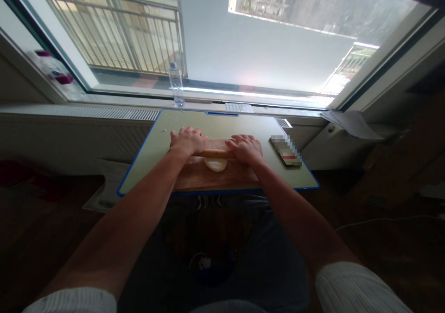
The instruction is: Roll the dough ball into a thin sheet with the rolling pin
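Note:
A wooden rolling pin (pixel 217 153) lies crosswise over a wooden board (pixel 212 179) on a small blue-edged table. Under its middle is a pale, rounded piece of dough (pixel 215 164), its near part showing on my side of the pin. My left hand (pixel 188 141) rests over the pin's left end, fingers bent and pointing away from me. Over the right end lies my right hand (pixel 245 148), curved round it in the same way. Both palms hide the ends of the pin, and the far part of the dough is covered by it.
On the table's right side lies a phone (pixel 285 150). A clear bottle (pixel 176 86) stands on the windowsill, with a pink-labelled bottle (pixel 55 69) farther left. Papers (pixel 351 123) lie at the right. The table's blue rim (pixel 135 162) borders its pale top.

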`<action>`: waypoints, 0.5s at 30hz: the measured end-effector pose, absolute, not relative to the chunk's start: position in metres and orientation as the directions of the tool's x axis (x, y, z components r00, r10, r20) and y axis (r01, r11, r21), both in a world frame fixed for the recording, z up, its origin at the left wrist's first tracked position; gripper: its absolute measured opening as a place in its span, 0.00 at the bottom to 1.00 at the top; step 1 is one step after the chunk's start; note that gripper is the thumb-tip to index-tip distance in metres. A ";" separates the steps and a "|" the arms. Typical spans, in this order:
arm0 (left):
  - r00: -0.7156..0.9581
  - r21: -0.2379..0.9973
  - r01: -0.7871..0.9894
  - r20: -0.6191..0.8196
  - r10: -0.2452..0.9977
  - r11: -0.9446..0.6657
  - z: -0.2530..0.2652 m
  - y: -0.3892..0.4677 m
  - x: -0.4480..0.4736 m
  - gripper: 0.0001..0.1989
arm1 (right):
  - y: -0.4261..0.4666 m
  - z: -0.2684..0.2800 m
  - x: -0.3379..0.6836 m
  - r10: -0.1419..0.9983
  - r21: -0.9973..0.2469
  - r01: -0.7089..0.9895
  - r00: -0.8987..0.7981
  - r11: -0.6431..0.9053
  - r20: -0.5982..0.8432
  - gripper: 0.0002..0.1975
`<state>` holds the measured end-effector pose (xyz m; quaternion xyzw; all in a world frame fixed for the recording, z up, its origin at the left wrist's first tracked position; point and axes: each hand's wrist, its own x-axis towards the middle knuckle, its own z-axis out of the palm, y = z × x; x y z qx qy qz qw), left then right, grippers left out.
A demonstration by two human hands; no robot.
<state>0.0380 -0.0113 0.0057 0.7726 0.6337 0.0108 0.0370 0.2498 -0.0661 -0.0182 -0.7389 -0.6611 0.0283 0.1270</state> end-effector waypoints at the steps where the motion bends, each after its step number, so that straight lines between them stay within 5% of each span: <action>1: 0.199 0.069 0.978 -0.029 0.979 -0.197 0.006 -0.013 0.038 0.30 | -0.068 -0.019 0.250 0.983 -0.221 0.971 0.121 -0.089 0.135 0.28; 15: 0.211 0.095 0.973 0.022 0.977 -0.212 0.003 -0.041 0.032 0.28 | -0.100 -0.021 0.243 0.962 -0.129 0.990 0.096 -0.065 0.257 0.24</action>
